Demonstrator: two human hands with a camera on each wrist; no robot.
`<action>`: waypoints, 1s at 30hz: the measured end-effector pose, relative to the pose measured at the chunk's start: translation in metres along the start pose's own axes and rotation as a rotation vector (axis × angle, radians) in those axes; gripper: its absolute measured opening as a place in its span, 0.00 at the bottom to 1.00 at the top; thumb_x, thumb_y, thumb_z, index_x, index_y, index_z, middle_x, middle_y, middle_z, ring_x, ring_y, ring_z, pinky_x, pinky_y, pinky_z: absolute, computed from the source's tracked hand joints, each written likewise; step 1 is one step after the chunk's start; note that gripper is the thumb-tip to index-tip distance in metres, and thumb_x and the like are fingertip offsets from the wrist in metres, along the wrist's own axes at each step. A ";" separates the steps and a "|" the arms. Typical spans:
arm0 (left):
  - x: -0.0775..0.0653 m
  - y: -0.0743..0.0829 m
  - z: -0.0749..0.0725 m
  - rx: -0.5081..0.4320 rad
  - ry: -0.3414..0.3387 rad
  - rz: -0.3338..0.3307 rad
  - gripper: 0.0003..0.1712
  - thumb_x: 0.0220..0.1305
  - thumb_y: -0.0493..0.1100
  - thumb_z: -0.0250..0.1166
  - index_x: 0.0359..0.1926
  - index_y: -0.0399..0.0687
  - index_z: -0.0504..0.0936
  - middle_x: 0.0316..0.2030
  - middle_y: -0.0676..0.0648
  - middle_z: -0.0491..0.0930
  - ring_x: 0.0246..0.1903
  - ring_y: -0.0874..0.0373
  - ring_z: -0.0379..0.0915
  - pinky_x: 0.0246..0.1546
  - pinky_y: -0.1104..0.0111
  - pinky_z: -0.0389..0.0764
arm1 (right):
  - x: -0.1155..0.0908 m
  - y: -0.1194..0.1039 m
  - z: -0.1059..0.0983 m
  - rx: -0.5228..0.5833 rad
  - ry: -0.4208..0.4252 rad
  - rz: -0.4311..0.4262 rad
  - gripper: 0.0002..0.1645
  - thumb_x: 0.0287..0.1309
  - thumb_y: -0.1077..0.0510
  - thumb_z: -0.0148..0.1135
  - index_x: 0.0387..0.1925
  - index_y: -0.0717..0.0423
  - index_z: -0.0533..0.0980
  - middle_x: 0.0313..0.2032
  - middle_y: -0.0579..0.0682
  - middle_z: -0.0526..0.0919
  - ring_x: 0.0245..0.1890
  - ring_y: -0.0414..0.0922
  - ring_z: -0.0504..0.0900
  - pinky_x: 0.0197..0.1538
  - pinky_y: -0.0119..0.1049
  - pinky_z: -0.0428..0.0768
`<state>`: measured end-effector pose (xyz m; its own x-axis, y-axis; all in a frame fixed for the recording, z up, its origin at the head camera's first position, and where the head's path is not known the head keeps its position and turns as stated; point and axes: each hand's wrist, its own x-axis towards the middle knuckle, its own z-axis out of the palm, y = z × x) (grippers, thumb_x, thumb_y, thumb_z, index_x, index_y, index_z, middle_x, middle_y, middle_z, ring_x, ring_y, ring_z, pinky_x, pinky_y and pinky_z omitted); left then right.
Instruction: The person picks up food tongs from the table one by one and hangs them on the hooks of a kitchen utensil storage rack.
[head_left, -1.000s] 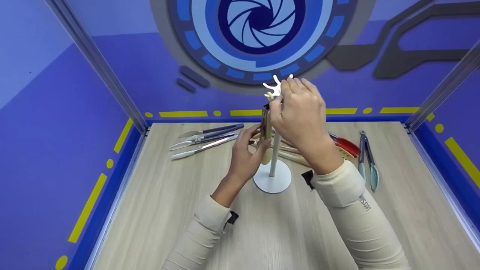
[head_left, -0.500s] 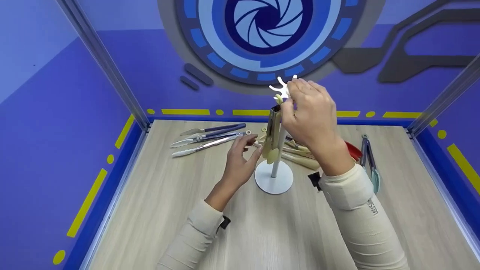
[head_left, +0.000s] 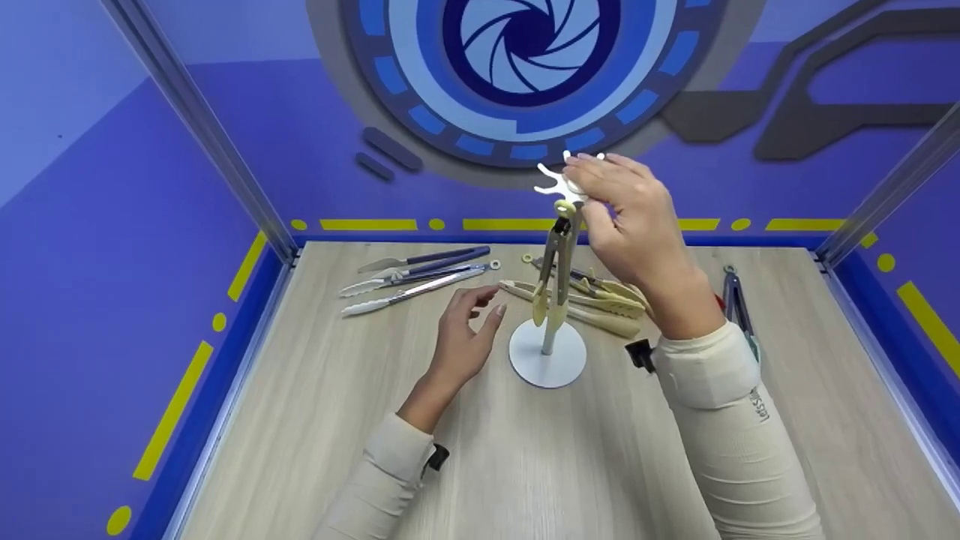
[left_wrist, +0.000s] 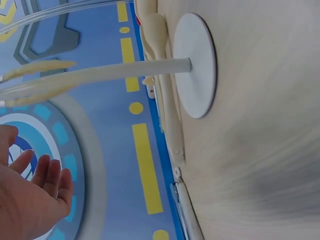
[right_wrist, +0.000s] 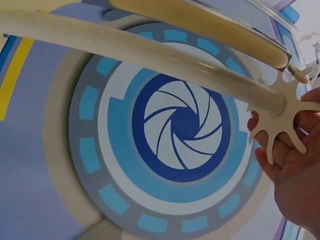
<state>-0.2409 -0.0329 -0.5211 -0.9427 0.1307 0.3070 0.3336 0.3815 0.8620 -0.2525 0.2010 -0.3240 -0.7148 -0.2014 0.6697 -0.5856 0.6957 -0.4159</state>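
A white stand with a round base rises from the table, topped by a crown of white hooks. A pair of cream-tipped tongs hangs by its ring from one hook, its arms slightly spread. My right hand rests on the crown, fairly straight fingers over the top, thumb lower at its side. The right wrist view shows the fingers behind the hooks. My left hand is left of the post, apart from tongs and stand; its fingers are loosely bent and hold nothing.
White-tipped tongs, navy-handled tongs and a navy-handled spatula lie at the back left. Behind the stand are cream kitchen utensils. Partly hidden by my right forearm, navy-handled tongs lie farther right.
My left hand has let go of the hanging tongs and drawn back leftward and down. The crown and tongs have turned, showing both tong arms. My right hand has shifted slightly right, its fingers flatter.
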 end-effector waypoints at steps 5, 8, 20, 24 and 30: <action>-0.003 -0.010 -0.004 -0.005 0.005 -0.025 0.22 0.77 0.47 0.64 0.66 0.44 0.81 0.58 0.41 0.81 0.60 0.45 0.79 0.64 0.47 0.81 | 0.001 0.005 0.001 0.048 0.013 -0.014 0.29 0.66 0.64 0.47 0.61 0.50 0.86 0.60 0.50 0.90 0.66 0.50 0.86 0.77 0.48 0.72; -0.004 -0.015 -0.007 -0.020 0.008 -0.035 0.21 0.77 0.46 0.64 0.66 0.44 0.81 0.59 0.39 0.81 0.61 0.43 0.78 0.64 0.44 0.80 | 0.001 0.006 0.001 0.058 0.021 -0.024 0.30 0.66 0.64 0.46 0.59 0.50 0.87 0.59 0.50 0.90 0.66 0.50 0.86 0.75 0.50 0.73; 0.009 -0.062 -0.024 0.162 0.009 -0.123 0.20 0.76 0.43 0.66 0.64 0.39 0.81 0.57 0.36 0.82 0.59 0.40 0.79 0.64 0.47 0.80 | 0.001 0.010 0.001 0.058 0.056 -0.061 0.29 0.65 0.64 0.46 0.57 0.53 0.88 0.57 0.53 0.91 0.64 0.50 0.88 0.70 0.51 0.76; 0.023 -0.084 -0.030 0.323 -0.008 -0.148 0.22 0.75 0.43 0.66 0.65 0.37 0.80 0.59 0.34 0.82 0.61 0.38 0.78 0.66 0.46 0.77 | 0.001 0.010 0.002 0.058 0.054 -0.048 0.28 0.65 0.63 0.46 0.57 0.52 0.88 0.57 0.52 0.91 0.64 0.49 0.88 0.70 0.51 0.76; 0.048 -0.111 -0.035 0.452 -0.003 -0.150 0.25 0.74 0.41 0.66 0.66 0.33 0.78 0.64 0.30 0.78 0.67 0.32 0.72 0.73 0.44 0.72 | 0.002 0.008 0.004 0.065 0.041 -0.032 0.29 0.66 0.63 0.46 0.58 0.50 0.88 0.58 0.50 0.91 0.65 0.49 0.87 0.71 0.51 0.75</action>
<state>-0.3231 -0.1006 -0.5877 -0.9806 0.0461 0.1904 0.1588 0.7563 0.6346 -0.2607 0.2035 -0.3286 -0.6798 -0.1938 0.7074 -0.6328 0.6425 -0.4321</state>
